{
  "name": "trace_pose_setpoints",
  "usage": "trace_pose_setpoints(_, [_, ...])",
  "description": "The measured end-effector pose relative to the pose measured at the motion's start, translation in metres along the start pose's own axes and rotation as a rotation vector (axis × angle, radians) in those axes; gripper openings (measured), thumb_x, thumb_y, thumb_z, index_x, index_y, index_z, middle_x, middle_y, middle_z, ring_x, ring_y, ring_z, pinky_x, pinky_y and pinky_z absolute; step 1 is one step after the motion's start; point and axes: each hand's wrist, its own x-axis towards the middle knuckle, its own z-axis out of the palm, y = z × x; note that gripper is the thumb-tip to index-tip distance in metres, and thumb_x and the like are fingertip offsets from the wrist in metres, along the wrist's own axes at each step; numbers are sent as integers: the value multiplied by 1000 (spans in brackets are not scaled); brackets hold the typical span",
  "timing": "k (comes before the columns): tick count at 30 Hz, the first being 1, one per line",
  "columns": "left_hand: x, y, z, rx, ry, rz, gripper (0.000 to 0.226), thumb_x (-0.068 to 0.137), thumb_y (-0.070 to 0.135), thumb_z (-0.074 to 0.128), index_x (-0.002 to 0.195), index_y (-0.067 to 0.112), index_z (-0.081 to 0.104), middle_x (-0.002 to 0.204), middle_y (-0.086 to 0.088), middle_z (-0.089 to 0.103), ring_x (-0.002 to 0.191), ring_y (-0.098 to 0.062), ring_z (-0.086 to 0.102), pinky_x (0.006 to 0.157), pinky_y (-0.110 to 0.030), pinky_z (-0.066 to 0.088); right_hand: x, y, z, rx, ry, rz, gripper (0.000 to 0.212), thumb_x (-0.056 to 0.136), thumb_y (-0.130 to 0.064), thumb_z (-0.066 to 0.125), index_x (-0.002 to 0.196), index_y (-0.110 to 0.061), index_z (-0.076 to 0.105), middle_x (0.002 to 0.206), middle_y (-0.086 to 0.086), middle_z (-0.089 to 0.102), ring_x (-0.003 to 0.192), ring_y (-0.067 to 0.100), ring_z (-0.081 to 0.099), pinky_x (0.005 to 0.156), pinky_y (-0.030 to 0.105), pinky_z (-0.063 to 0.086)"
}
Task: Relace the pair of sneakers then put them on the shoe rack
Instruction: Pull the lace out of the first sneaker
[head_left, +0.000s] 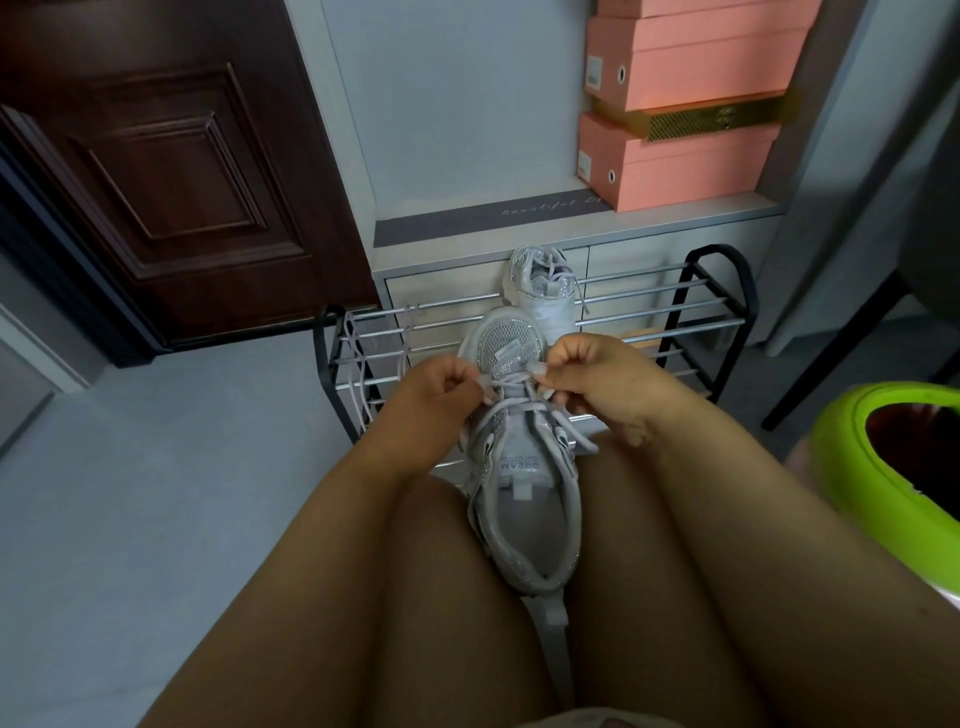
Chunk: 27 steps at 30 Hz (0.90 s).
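We have one sneaker (522, 483) wedged between our thighs in the centre of the frame, toe pointing away toward the rack (691, 312). Our left hand (441, 395) pinches one end of the lace (511, 385) just left of the toe-end eyelets, fingers curled round it. Our right hand (587, 369) pinches the other end just right of them, also curled tight. The lace runs across the lowest eyelets between the two hands; the eyelets nearer the tongue look unthreaded.

We judge this to be the start of lacing on this shoe. To do it well, we should pull both ends up evenly so the two tails match in length before crossing them. Keeping the bar across the bottom flat, not twisted, will help every later cross lie neat. We should keep the thighs squeezed so the shoe does not roll while we tug. Feeding each tip from below the eyelet keeps the pattern consistent.

The second sneaker (543, 291) stands on the rack just beyond, upper centre, and looks laced. A loose lace (356, 364) hangs over the rack's left end; whether it belongs to this pair we cannot tell.
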Motion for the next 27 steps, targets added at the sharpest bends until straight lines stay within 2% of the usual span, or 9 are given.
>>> trace_pose_setpoints(4, [2, 2, -7, -55, -100, -2, 13, 94, 14, 54, 82, 10, 60, 70, 0, 60, 61, -7, 54, 67, -26, 49, 1, 4, -5, 269, -103, 92, 20, 87, -10, 60, 70, -16, 49, 48, -4, 48, 40, 5, 33, 43, 19, 29])
trace_pose_setpoints(8, [2, -4, -13, -216, -148, -26, 23, 95, 16, 52, 73, 12, 55, 54, 8, 51, 53, -6, 47, 60, -21, 45, -2, 6, -12, 384, -195, 90, 13, 70, -19, 66, 73, -14, 54, 45, -6, 46, 39, 5, 39, 41, 17, 38])
trace_pose_setpoints(10, [-1, -11, -18, -396, -90, -62, 23, 94, 18, 53, 73, 14, 60, 54, 7, 50, 54, -9, 45, 63, -24, 46, -3, 7, -22, 454, -156, 68, 23, 62, -20, 75, 72, -14, 55, 42, -7, 42, 37, 4, 38, 42, 16, 42])
trace_pose_setpoints(13, [-5, -19, -24, -714, -13, -137, 36, 93, 16, 52, 59, 19, 64, 48, 4, 55, 58, -12, 58, 80, -34, 49, -4, 13, -38, 601, -90, 36, 45, 40, -26, 91, 69, -20, 58, 41, -9, 39, 43, 6, 44, 59, 23, 50])
trace_pose_setpoints(15, [-6, -22, -24, -796, 5, -136, 29, 88, 19, 55, 60, 14, 56, 40, 5, 44, 62, -17, 59, 89, -40, 50, -4, 13, -40, 681, -90, 5, 38, 45, -21, 89, 69, -19, 60, 39, -7, 41, 56, 11, 60, 70, 29, 53])
trace_pose_setpoints(20, [-6, -23, -28, -789, 67, -116, 13, 95, 11, 49, 83, 7, 51, 42, 1, 39, 42, -13, 44, 76, -40, 58, -9, 5, -35, 686, -29, 9, 16, 70, -5, 60, 76, -17, 51, 44, -3, 45, 46, 10, 53, 54, 25, 55])
trace_pose_setpoints(23, [-5, -23, -32, -866, 66, -98, 21, 95, 13, 50, 74, 15, 49, 45, 2, 39, 38, -8, 34, 61, -31, 56, -12, 6, -34, 638, -44, 20, 18, 70, -4, 60, 77, -18, 50, 49, -5, 49, 43, 6, 42, 51, 21, 45])
trace_pose_setpoints(25, [-5, -23, -34, -889, 50, -93, 21, 94, 13, 50, 73, 17, 49, 50, 2, 41, 37, -6, 29, 41, -17, 36, -11, 6, -34, 708, -46, 12, 20, 70, -2, 58, 78, -19, 49, 47, -7, 47, 39, 4, 34, 50, 20, 41])
trace_pose_setpoints(27, [-6, -22, -38, -703, 76, -88, 15, 93, 14, 53, 78, 17, 53, 53, 0, 46, 38, -7, 31, 38, -15, 25, -11, 4, -37, 708, -13, -10, 22, 72, 2, 56, 77, -17, 48, 44, -7, 45, 35, 3, 27, 44, 16, 34])
